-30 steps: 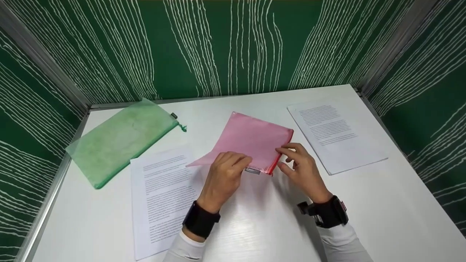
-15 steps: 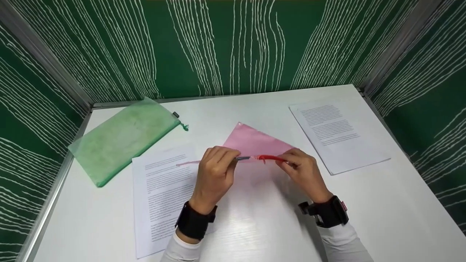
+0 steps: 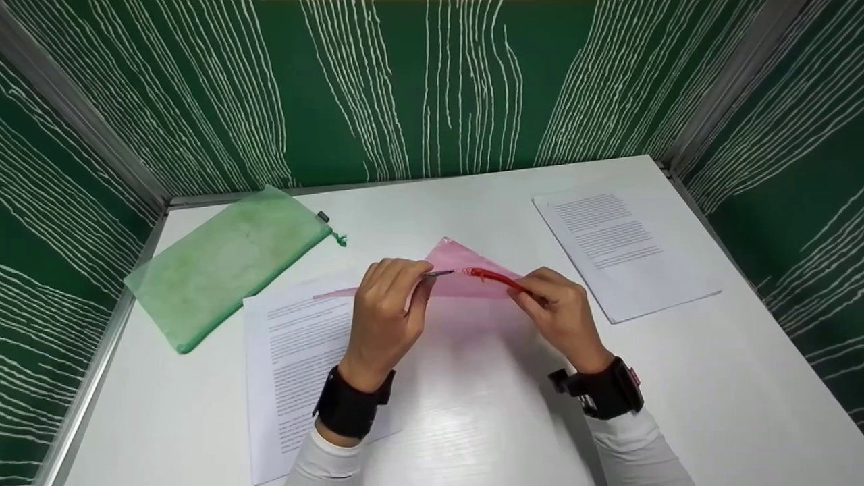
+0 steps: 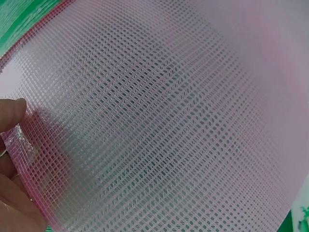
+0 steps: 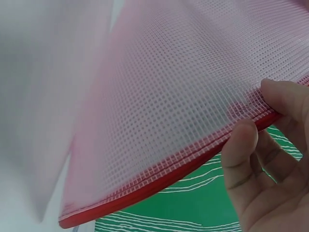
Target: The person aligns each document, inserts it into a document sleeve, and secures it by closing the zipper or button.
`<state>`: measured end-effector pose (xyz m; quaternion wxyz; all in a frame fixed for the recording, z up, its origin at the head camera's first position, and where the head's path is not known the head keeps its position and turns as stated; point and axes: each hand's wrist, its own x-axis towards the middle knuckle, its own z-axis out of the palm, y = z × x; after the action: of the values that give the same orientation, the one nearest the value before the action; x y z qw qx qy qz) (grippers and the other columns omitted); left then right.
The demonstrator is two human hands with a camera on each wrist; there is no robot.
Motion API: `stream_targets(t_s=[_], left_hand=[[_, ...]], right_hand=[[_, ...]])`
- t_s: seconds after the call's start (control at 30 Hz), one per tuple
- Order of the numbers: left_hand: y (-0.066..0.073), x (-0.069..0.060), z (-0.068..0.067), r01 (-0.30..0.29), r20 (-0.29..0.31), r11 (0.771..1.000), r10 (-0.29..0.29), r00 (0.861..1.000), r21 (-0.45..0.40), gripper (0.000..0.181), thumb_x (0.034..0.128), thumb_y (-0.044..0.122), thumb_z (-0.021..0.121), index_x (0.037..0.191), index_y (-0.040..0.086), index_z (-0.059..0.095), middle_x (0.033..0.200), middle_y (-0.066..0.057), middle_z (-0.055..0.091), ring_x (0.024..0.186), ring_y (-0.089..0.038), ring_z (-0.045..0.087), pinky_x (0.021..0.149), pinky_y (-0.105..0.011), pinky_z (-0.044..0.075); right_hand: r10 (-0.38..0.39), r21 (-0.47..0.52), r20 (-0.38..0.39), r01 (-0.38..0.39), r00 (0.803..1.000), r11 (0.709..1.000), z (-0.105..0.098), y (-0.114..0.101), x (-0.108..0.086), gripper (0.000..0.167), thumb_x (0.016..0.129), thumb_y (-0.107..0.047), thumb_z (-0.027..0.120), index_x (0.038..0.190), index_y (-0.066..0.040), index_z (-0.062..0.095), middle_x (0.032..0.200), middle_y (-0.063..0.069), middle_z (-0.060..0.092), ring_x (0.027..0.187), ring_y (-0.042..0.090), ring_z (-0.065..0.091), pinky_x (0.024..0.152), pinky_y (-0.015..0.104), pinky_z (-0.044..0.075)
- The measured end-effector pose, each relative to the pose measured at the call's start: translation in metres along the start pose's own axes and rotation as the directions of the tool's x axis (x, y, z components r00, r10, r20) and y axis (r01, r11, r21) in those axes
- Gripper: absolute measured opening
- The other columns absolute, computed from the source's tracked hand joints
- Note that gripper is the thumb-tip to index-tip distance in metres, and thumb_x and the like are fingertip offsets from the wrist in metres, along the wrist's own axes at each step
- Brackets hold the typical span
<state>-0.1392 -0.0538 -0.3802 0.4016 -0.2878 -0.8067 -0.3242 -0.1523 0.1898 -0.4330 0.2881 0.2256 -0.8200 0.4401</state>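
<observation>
A pink mesh pouch (image 3: 466,287) is raised over the middle of the white table, its red zipper edge (image 3: 496,276) toward the person. My left hand (image 3: 386,314) pinches its near edge beside a small dark tab (image 3: 440,273). My right hand (image 3: 563,314) pinches the red zipper edge near its right part. In the left wrist view, mesh (image 4: 154,121) fills most of the picture, with a thumb (image 4: 12,113) on its border. The right wrist view shows the right hand (image 5: 275,169) with thumb and finger at the red zipper (image 5: 159,182).
A green mesh pouch (image 3: 229,263) lies at the back left. Printed sheets (image 3: 297,378) lie at the left, partly under the left hand and the pink pouch. More printed sheets (image 3: 621,256) lie at the right. Green walls (image 3: 405,88) with white lines surround the table.
The pink pouch has been tilted and raised, so its near edge now shows nearly edge-on. My left hand has moved left and slightly up; my right fingers have closed on the zipper edge.
</observation>
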Motion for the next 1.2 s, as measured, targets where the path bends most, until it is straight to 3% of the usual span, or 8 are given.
stream_targets(t_s=[0.17, 0.47, 0.8, 0.97, 1.2], left_hand=[[0.000, 0.015, -0.005, -0.028, 0.015, 1.000, 0.028, 1.000, 0.002, 0.013, 0.0862, 0.013, 0.063, 0.097, 0.006, 0.065, 0.087, -0.002, 0.065, 0.081, -0.014, 0.057, 0.074, -0.025, 0.044], [-0.012, 0.055, -0.020, -0.051, 0.101, 0.998, 0.053, 0.993, -0.030, 0.011, 0.0906, 0.014, 0.056, 0.093, 0.006, 0.063, 0.082, -0.002, 0.063, 0.079, -0.014, 0.058, 0.076, -0.025, 0.047], [-0.010, 0.091, -0.036, -0.012, 0.246, 0.999, 0.020, 0.969, -0.034, 0.012, 0.0911, 0.018, 0.056, 0.095, 0.008, 0.062, 0.086, -0.001, 0.062, 0.080, -0.007, 0.058, 0.071, -0.019, 0.047], [-0.005, 0.107, -0.042, -0.024, 0.222, 0.995, 0.044, 0.974, -0.093, 0.013, 0.0906, 0.018, 0.057, 0.093, 0.007, 0.063, 0.085, -0.001, 0.063, 0.078, -0.005, 0.060, 0.069, -0.019, 0.048], [0.006, 0.124, -0.045, -0.116, 0.157, 0.983, 0.138, 0.978, -0.142, 0.016, 0.0900, 0.020, 0.058, 0.091, 0.006, 0.064, 0.083, -0.003, 0.063, 0.074, -0.008, 0.056, 0.067, -0.019, 0.048]], right_hand=[[0.007, 0.003, -0.007, -0.007, 1.000, 1.000, -0.004, -0.010, 0.010, 0.005, 0.074, 0.002, 0.072, 0.079, 0.000, 0.072, 0.070, 0.006, 0.061, 0.057, 0.009, 0.050, 0.053, 0.009, 0.039], [-0.038, -0.008, 0.016, 0.039, 0.999, 0.999, -0.013, -0.042, 0.044, 0.006, 0.073, 0.008, 0.070, 0.074, 0.002, 0.069, 0.064, 0.008, 0.057, 0.054, 0.009, 0.044, 0.052, 0.010, 0.032], [0.079, 0.052, 0.146, -0.088, 0.986, 0.995, -0.016, -0.055, 0.065, 0.004, 0.076, 0.004, 0.069, 0.073, 0.001, 0.070, 0.061, 0.007, 0.056, 0.054, 0.007, 0.042, 0.050, 0.012, 0.032], [0.139, 0.101, 0.216, -0.164, 0.967, 0.981, -0.019, -0.062, 0.075, 0.004, 0.079, 0.001, 0.068, 0.077, 0.002, 0.070, 0.067, 0.010, 0.062, 0.057, 0.007, 0.049, 0.052, 0.014, 0.040], [0.154, 0.131, 0.273, -0.196, 0.950, 0.972, -0.027, -0.068, 0.086, 0.004, 0.080, 0.001, 0.067, 0.080, 0.003, 0.070, 0.071, 0.011, 0.063, 0.059, 0.008, 0.051, 0.054, 0.016, 0.043]])
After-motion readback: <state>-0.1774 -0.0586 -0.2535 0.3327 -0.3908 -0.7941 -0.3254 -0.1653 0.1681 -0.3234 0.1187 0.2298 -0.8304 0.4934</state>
